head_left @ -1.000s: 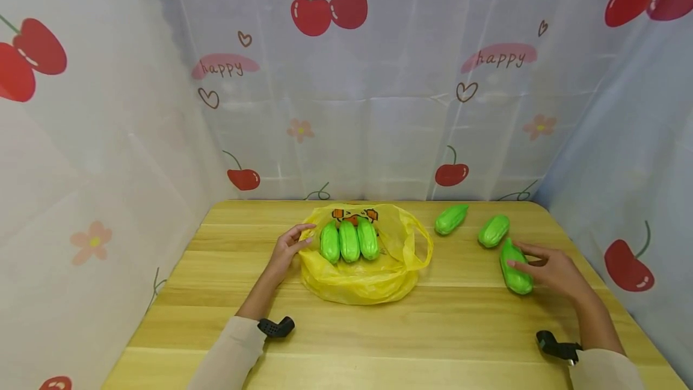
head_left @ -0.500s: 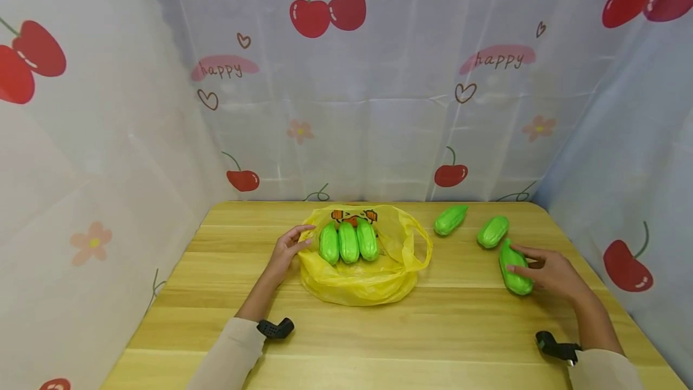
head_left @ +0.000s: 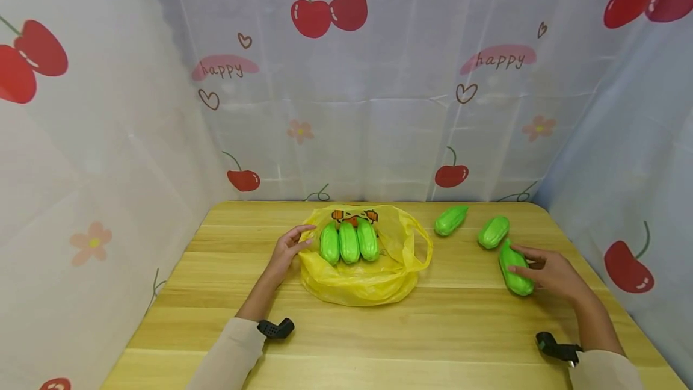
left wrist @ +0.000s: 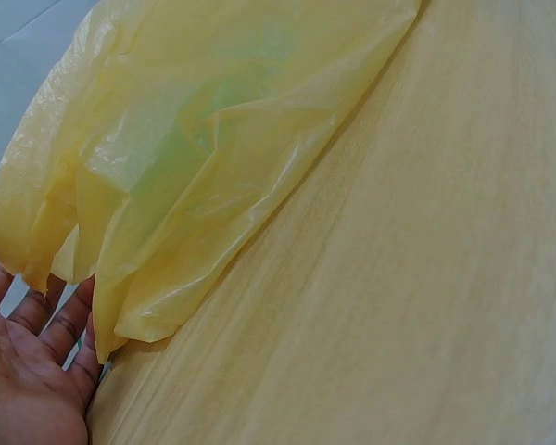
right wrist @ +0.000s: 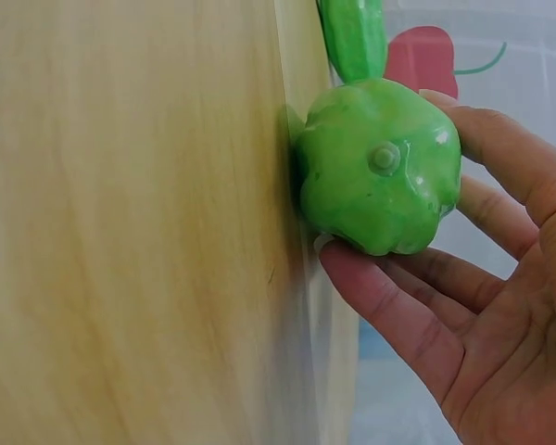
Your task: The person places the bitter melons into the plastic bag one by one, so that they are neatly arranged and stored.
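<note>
In the head view, my left hand holds the left rim of a yellow plastic bag; the left wrist view shows the bag's plastic covering the fingertips. Three glossy green ribbed gourds lie side by side inside the open bag. Over at the right, my right hand grips another green gourd between thumb and fingers. The right wrist view shows that gourd's lobed end close against the tabletop, with the hand around its side.
Two more green gourds, one nearer the bag and one nearer my right hand, lie on the wooden table. Cherry-printed curtains enclose the back and sides. The bag's handle loop sticks out rightward.
</note>
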Action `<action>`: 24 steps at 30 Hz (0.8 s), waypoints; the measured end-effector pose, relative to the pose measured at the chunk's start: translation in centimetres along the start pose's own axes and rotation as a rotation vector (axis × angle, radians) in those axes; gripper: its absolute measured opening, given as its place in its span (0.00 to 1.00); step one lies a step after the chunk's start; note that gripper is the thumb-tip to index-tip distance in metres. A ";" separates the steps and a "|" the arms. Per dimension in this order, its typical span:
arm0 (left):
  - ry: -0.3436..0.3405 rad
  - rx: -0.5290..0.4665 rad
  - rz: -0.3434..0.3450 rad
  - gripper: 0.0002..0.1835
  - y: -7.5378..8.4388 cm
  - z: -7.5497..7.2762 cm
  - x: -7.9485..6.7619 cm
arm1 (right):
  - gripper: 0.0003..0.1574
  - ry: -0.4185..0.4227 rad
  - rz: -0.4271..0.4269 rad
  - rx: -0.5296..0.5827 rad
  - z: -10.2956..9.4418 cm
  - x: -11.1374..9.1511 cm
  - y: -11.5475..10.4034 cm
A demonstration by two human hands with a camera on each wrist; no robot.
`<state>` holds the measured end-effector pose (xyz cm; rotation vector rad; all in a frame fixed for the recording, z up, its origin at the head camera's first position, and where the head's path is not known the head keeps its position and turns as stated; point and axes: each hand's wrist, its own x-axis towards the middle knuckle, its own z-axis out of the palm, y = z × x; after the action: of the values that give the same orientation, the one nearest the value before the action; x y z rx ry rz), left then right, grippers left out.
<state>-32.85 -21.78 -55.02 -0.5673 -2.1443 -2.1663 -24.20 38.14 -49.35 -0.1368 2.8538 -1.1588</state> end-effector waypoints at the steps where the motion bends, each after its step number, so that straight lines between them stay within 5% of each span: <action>1: -0.003 0.001 0.000 0.22 0.0 0.0 0.0 | 0.46 -0.001 0.000 0.000 0.0 0.0 0.0; 24: -0.005 0.001 -0.011 0.22 0.0 0.0 0.1 | 0.45 0.009 -0.037 -0.013 -0.2 0.0 -1.0</action>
<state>-32.93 -21.76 -54.95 -0.5621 -2.1554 -2.1721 -24.19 37.60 -48.52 -0.1856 2.8792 -1.1499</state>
